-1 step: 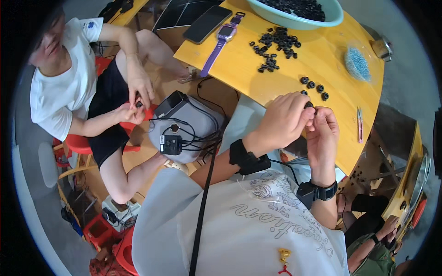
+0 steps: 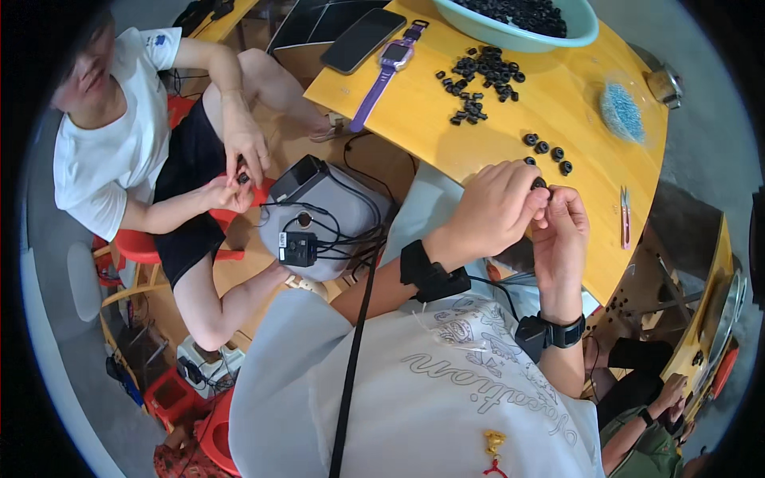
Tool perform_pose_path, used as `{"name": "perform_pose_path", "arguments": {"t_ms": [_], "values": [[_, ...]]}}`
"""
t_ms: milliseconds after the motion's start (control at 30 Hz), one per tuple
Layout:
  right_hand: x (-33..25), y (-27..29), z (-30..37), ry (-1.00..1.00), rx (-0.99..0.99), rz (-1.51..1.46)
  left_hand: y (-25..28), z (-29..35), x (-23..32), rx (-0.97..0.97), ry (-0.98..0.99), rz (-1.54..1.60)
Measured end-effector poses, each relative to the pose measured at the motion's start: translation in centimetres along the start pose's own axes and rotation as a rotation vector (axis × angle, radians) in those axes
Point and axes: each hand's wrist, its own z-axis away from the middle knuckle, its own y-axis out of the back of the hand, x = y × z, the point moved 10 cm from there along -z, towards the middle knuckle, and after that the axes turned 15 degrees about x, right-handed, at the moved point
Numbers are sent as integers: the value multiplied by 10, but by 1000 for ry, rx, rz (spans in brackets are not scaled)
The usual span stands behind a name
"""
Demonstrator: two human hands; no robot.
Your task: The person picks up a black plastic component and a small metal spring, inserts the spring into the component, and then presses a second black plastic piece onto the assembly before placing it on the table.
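Beyond the fingers, off to their left, lay a purple watch (image 2: 384, 82). The left hand (image 2: 498, 203) pinched a black part (image 2: 539, 183) in narrowed fingers; I couldn't make out its long axis. Loose parts (image 2: 558, 153) sat just past them on the counter (image 2: 602, 187). The right hand (image 2: 560, 231) gripped the part too, equally near; snips (image 2: 625, 217) lay rightward.

Held part (image 2: 539, 183): black
Loose parts (image 2: 498, 77): black
Table (image 2: 574, 103): yellow
Far basin (image 2: 584, 33): pale turquoise
Watch (image 2: 382, 81): purple strap
Right beads (image 2: 623, 115): light blue
Snips (image 2: 625, 217): reddish handles
Near shirt (image 2: 446, 406): white, dark outline drawings, outlined lettering
Left stool (image 2: 137, 245): red
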Motion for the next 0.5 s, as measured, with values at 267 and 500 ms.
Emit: {"name": "perform_pose_path", "arguments": {"t_ms": [267,500], "values": [[8,3,2,-45,58,-14,-1,3,0,-34,-72,-104],[14,15,-2,-133,33,-77,-14,5,-8,-133,-107,-166]]}}
